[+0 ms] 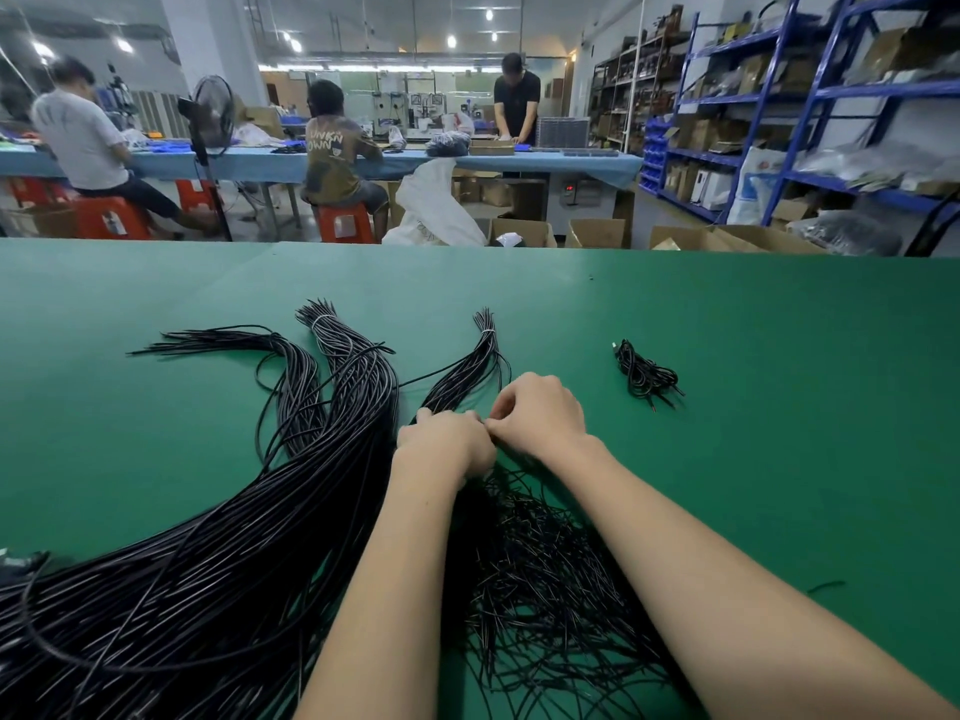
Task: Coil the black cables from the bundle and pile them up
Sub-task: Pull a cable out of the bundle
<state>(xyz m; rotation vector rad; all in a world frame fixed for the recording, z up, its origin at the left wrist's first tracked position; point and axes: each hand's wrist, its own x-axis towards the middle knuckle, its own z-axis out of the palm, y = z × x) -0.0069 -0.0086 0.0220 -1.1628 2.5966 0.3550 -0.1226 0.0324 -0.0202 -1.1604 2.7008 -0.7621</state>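
Mid-tabletop, the left hand and right hand meet knuckle to knuckle, fingers curled, pinching black cables.

Two hands work at the table's middle — a left hand and a right hand, touching each other. One coiled cable lies alone to the right. Three tied cable bunches fan out at the far side: the left bunch, the middle bunch and the small right bunch. The loose cables near the arms are too tangled to count. Beyond the table, three people — two seated, one standing — plus one fan.
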